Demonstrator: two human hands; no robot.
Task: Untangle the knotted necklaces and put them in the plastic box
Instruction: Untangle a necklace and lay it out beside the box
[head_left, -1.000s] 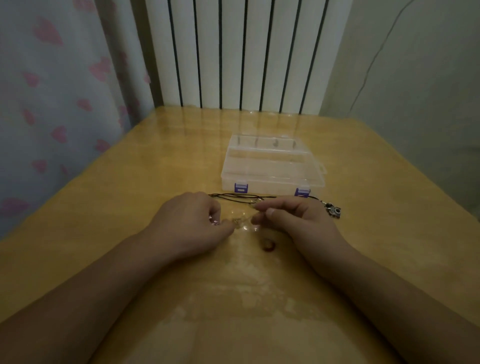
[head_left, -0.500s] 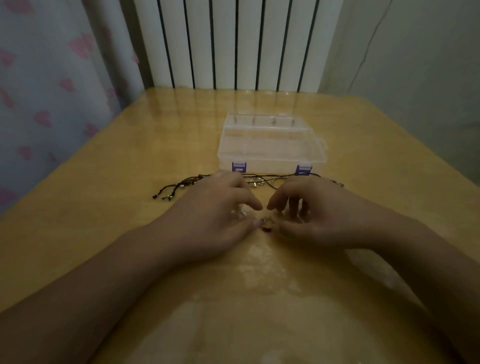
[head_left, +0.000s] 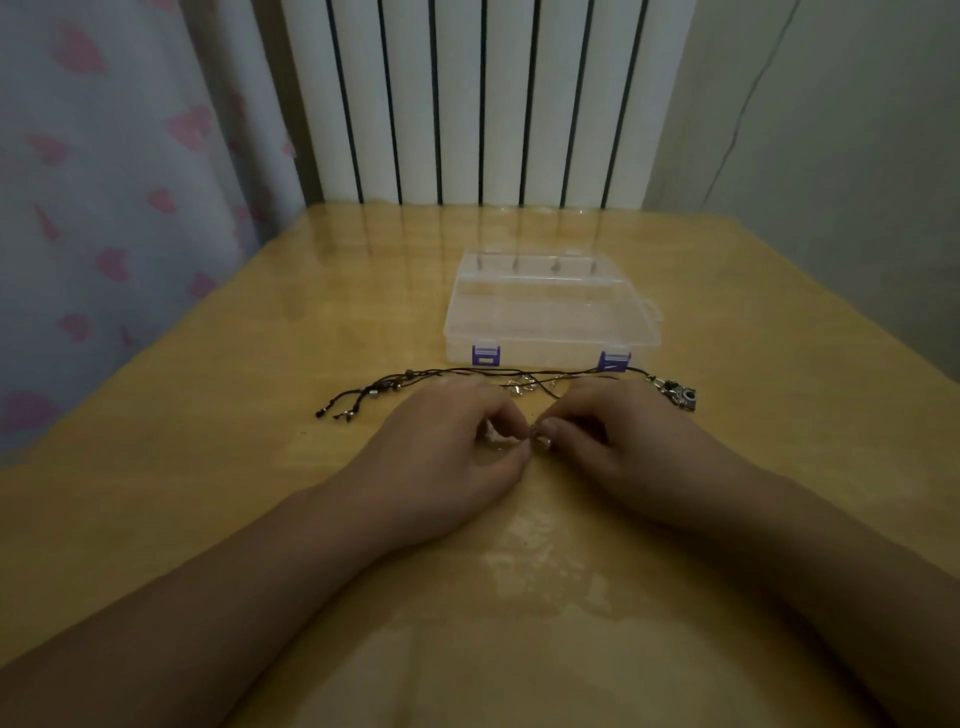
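Necklaces strung across the table just before the closed plastic box; left hand and right hand curled fingertip to fingertip, pinching a small shiny piece.

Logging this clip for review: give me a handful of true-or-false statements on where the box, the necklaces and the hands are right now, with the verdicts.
1. The plastic box is closed, both purple latches facing the person. True.
2. A necklace already lies inside the box. False: the black cord necklace lies on the table, just in front of the box.
3. The left hand and right hand meet over something small, which their fingers pinch between them. True.
4. The metal pendant sits at the left end of the cord. False: it is at the right end; the left end has small beaded tassels.
5. The right hand rests on the box. False: it is nearer the person, apart from the box.
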